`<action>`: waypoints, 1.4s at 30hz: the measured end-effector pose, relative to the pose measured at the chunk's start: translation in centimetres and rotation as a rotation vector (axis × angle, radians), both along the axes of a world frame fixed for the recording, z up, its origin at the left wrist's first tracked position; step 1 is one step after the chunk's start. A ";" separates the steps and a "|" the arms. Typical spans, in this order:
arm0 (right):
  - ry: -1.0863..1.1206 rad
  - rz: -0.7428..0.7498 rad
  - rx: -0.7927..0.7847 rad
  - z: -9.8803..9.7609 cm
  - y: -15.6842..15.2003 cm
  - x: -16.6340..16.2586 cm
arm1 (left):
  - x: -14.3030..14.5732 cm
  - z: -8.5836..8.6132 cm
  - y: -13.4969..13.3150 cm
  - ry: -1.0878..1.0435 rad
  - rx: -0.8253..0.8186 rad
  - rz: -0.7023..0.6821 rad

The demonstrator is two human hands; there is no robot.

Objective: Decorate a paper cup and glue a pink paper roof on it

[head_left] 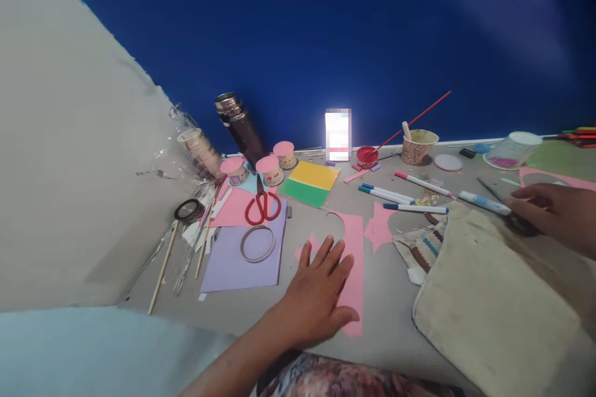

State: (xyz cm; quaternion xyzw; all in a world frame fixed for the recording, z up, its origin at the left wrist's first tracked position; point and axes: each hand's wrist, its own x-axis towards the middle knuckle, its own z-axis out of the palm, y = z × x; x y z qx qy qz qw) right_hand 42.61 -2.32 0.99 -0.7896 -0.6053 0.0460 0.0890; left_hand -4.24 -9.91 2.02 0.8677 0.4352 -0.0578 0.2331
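Observation:
My left hand (316,291) lies flat, fingers spread, on a cut pink paper sheet (352,242) on the grey surface. My right hand (556,214) reaches in from the right edge, fingers curled over a dark pair of scissors (521,223) beside a white glue pen (484,202). A cream cloth bag (493,298) lies between my two hands. Whether the right hand grips the scissors is unclear.
Red scissors (263,206) rest on pink paper, a tape ring (257,243) on lilac paper. Pink cups (270,169), a dark flask (241,127), stacked paper cups (202,150), markers (403,195), a red paint pot (366,156) and a patterned cup (419,146) stand further back.

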 end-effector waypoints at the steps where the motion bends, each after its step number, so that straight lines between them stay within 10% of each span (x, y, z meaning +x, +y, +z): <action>1: 0.017 0.051 0.035 1.3 0.0 -2.5 | 0.2 -0.1 0.0 -0.010 0.008 0.008; 6: 0.064 0.468 0.077 4.9 -0.7 -18.2 | 1.6 -0.2 -0.6 -0.037 0.089 0.093; 10: -0.005 0.937 0.218 2.2 -2.0 -25.1 | 1.1 -0.2 -2.5 -0.103 0.123 0.024; 16: 0.046 1.146 0.221 -2.3 -3.9 -25.6 | -1.3 -0.9 -4.6 -0.113 0.115 -0.009; 42: 0.069 1.089 0.156 -2.9 -4.2 -26.2 | 0.5 -1.6 -2.0 -0.157 0.189 0.192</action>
